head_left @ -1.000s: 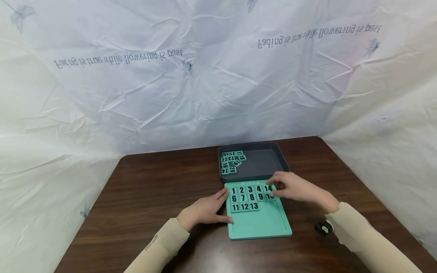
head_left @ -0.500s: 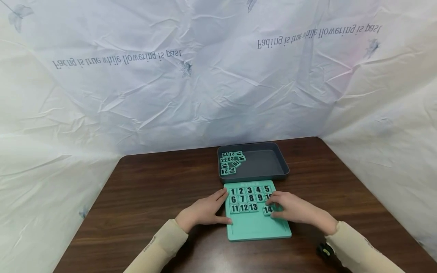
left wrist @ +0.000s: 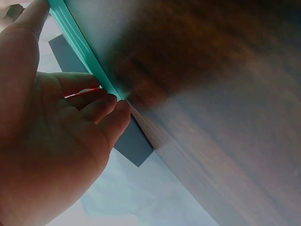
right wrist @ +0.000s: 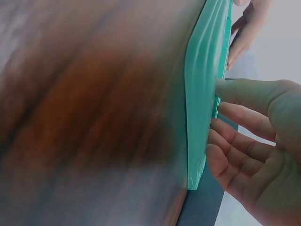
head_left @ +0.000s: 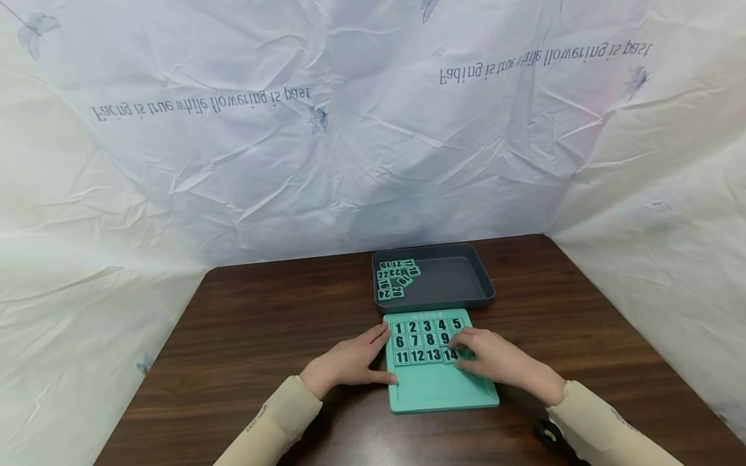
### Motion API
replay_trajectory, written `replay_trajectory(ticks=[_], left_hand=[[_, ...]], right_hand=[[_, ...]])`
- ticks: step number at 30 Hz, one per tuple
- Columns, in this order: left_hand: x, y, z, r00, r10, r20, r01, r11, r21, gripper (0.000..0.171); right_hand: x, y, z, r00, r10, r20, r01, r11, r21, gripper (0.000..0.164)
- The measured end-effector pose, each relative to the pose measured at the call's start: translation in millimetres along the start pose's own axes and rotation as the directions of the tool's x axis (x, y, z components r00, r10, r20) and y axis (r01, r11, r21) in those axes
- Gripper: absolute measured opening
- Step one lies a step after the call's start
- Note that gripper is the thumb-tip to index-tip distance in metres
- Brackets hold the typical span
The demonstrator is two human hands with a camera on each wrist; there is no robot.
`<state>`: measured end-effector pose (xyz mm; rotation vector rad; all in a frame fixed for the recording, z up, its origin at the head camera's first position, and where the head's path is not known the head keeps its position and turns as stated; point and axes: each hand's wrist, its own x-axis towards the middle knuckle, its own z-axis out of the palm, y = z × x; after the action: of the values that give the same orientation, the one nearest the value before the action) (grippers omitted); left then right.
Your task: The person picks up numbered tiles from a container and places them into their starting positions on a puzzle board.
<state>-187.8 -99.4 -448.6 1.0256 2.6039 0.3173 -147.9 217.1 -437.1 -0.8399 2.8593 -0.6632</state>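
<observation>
A mint-green number board (head_left: 443, 391) lies flat on the table, with number tiles in rows from 1 at its top left. My right hand (head_left: 495, 357) pinches the number 14 tile (head_left: 449, 355) between thumb and forefinger. That tile sits just right of the 13 tile (head_left: 433, 355), slightly tilted. The right fingers hide the 10 tile's place. Along the board's left edge rests my left hand (head_left: 350, 361), fingertips near the upper corner and thumb lower on the rim. In the left wrist view, the left fingers (left wrist: 113, 117) touch the board's side.
A dark grey tray (head_left: 460, 291) stands right behind the board, with several loose number tiles (head_left: 395, 273) at its left end. A small black object (head_left: 549, 432) shows under the right sleeve. White printed sheeting (head_left: 350, 162) hangs around the brown wooden table (head_left: 280, 317).
My right hand has brought the 14 tile down from over the 5 tile to the third row, then left beside 13. My left hand stays on the board's edge.
</observation>
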Motion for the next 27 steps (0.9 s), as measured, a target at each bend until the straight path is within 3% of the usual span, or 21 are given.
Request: replay_trajectory(ticks=[18,27], left_hand=[[0.1,-0.8,1.6,1.0,0.0,0.0,0.0,1.0,-0.008,0.102],[-1.0,-1.1,0.6,1.0,0.006,-0.005,-0.006,1.0,-0.005,0.102]], right_hand=[[8,-6,0,1.0,0.025,0.002,-0.025,0.998,-0.052,0.021],[11,-8,-13,0.999,0.034,0.03,-0.032,0.998,-0.049,0.025]])
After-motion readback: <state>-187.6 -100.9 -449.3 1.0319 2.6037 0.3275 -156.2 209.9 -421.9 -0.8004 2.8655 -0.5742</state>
